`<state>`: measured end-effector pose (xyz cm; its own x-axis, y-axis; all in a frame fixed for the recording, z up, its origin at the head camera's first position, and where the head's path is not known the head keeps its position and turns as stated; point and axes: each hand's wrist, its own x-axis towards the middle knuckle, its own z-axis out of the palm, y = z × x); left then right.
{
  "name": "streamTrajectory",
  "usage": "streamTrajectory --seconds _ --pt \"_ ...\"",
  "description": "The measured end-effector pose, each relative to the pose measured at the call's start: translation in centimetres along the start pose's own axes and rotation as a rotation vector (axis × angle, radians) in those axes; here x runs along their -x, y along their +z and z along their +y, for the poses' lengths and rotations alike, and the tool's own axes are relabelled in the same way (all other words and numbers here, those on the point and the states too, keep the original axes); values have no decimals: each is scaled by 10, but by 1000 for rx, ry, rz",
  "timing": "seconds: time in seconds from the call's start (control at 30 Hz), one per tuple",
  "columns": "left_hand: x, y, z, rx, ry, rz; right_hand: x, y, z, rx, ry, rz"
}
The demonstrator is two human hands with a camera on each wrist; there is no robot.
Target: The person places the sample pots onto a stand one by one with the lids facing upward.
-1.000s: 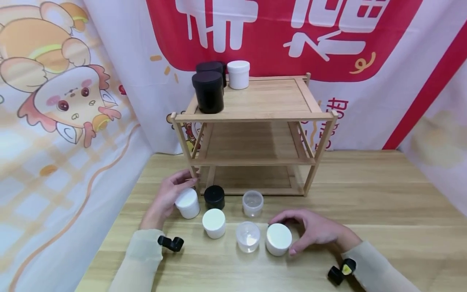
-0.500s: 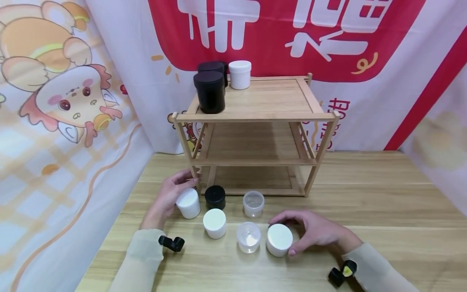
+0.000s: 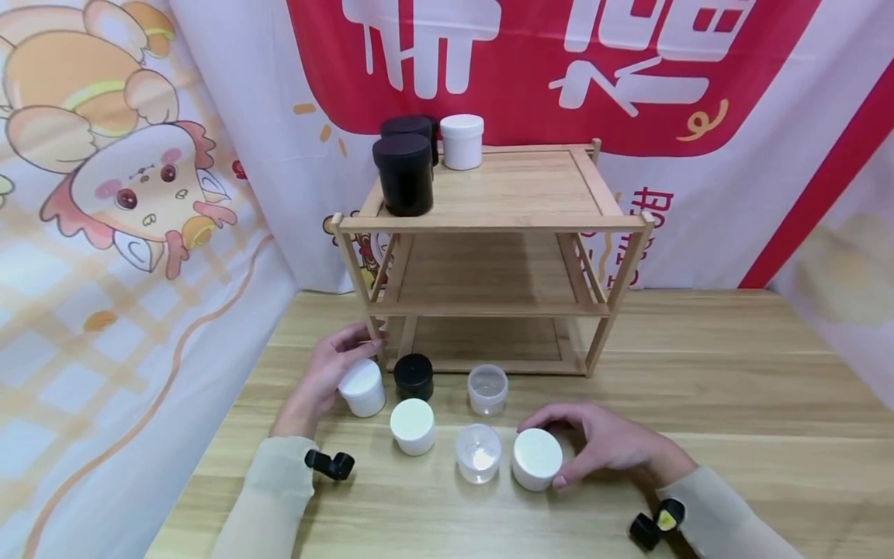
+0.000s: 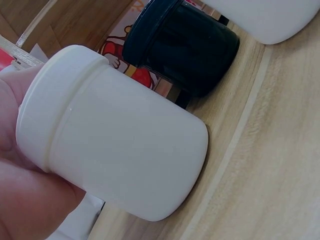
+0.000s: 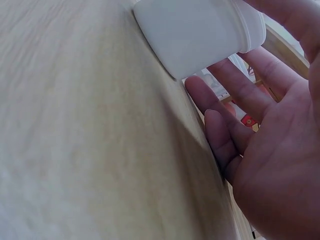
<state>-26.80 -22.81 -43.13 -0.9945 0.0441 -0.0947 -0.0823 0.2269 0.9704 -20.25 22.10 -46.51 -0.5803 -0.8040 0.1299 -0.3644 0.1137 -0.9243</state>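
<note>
At the shelf's near left leg is my left hand, its thumb in front of the leg and its fingers reaching behind it. A white lidded jar stands against that hand's thumb side. My right hand curls round another white lidded jar, thumb on the near side and fingers on the far side. That jar rests on the table, as the right wrist view shows. Between the hands stand a black jar, a third white jar and two clear cups, one nearer and one farther.
A three-tier wooden shelf stands at the back of the wooden table. On its top tier are black jars and a white jar, at the left. Printed cloth hangs behind and to the left.
The whole head view has shifted very slightly. Neither hand nor any jar has visibly moved on the table.
</note>
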Motion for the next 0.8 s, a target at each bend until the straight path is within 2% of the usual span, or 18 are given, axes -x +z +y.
streamTrajectory --seconds 0.37,0.53,0.63,0.8 --pt "3 -1 -1 12 24 -23 2 -14 -6 -117 28 58" --pt "3 -1 -1 17 24 -30 1 -27 -25 -83 -12 127" --pt "3 -1 1 22 25 -29 1 -35 -37 -51 -64 165" --pt "2 -2 0 24 24 -30 2 -47 -61 -28 -87 198"
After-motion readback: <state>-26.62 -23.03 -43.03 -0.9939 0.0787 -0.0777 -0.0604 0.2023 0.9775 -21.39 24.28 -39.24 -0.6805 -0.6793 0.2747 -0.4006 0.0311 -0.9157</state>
